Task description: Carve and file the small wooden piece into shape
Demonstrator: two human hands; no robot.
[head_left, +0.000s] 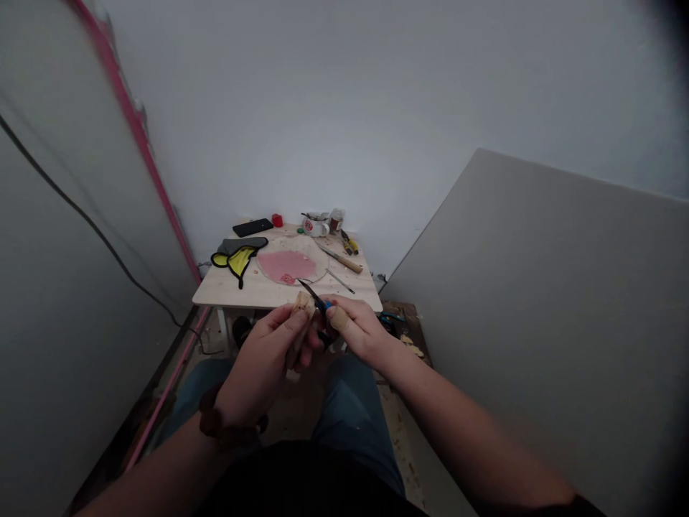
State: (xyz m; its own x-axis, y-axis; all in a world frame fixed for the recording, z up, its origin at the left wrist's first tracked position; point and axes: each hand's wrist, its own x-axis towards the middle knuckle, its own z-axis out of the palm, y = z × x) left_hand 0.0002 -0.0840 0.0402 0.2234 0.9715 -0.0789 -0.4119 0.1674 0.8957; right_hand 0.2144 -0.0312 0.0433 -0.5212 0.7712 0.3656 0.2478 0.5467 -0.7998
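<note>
Small pale wood piece (302,304): above the lap, near the pale wooden surface (231,291). Left hand (269,359) grip closed round it, apparently bracing it. Blue-handled dark-bladed knife (317,300): right hand (358,332) grip closed on its handle, blade angled over the wood.

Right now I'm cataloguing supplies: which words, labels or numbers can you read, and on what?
None is legible.
White roll on the pale wooden table: a red round mark, too small and blurred to read.
Small jar beside it: label blurred.
</note>
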